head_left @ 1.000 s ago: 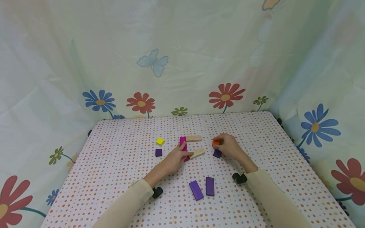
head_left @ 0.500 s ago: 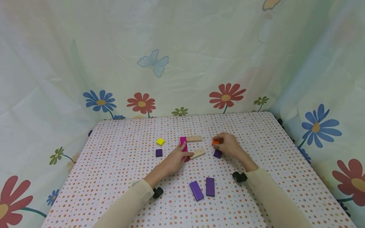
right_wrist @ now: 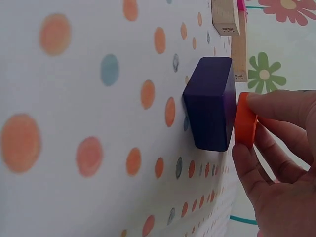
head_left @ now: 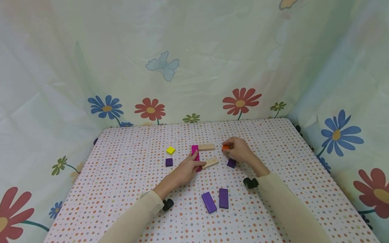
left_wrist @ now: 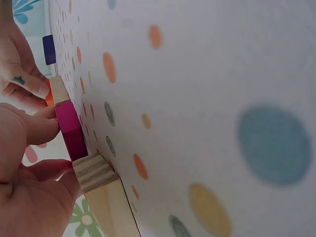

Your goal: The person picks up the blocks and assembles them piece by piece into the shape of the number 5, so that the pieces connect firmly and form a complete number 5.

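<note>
A pink wooden block (head_left: 195, 149) lies on the table, with two natural-wood blocks (head_left: 206, 147) (head_left: 211, 163) reaching out to its right. My left hand (head_left: 184, 170) is over the pink block and holds it between finger and thumb, seen close in the left wrist view. Thumb and fingers of my right hand (head_left: 240, 150) pinch a small orange block (right_wrist: 245, 120) just off the far side of a dark purple block (right_wrist: 210, 103). That purple block sits on the table below the right hand.
A yellow block (head_left: 171, 150) and a small dark purple block (head_left: 169, 162) lie to the left. Two longer purple blocks (head_left: 209, 202) (head_left: 223, 198) lie nearer the front. Beneath everything is a dotted cloth (head_left: 127, 175); a flowered curtain (head_left: 194, 67) rises behind.
My right hand has moved left and slightly away from me, carrying the orange block toward the wooden blocks. The left hand stays in place on the pink block.
</note>
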`<state>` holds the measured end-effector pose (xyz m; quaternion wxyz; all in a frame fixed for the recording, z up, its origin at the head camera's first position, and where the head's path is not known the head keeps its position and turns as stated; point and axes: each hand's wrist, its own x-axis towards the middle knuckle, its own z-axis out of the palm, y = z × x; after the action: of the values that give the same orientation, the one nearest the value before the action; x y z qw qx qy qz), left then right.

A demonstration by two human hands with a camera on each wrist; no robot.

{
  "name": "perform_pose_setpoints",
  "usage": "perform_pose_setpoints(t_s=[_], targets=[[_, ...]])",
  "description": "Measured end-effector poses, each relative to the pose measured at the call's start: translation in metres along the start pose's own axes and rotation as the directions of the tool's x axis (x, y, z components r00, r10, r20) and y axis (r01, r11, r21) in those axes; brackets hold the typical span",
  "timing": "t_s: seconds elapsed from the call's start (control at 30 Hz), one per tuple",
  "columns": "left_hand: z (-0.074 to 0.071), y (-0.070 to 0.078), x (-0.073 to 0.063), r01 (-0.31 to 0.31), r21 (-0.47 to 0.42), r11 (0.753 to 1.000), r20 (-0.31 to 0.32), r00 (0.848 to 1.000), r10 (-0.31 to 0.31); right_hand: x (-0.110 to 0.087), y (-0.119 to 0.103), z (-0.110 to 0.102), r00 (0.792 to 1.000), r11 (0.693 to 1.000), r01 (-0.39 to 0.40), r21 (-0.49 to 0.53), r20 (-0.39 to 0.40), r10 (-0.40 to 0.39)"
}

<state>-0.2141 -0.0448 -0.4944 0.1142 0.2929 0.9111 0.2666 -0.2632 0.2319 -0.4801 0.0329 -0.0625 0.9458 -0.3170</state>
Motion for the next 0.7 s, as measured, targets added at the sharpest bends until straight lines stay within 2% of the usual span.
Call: perform_pose_setpoints(t_s=[0.5, 0.7], targets=[[0.000, -0.002, 0.003, -0.007, -0.005, 1.000, 0.009, 1.000, 0.007, 0.012, -0.006, 0.009, 1.000, 1.000, 0.021, -0.011, 0.023, -0.020], [0.001, -0.001, 0.002, 0.018, -0.020, 1.000, 0.019, 1.000, -0.017, 0.013, -0.004, 0.012, 0.999, 0.999, 0.035, -0.010, 0.009, -0.034]])
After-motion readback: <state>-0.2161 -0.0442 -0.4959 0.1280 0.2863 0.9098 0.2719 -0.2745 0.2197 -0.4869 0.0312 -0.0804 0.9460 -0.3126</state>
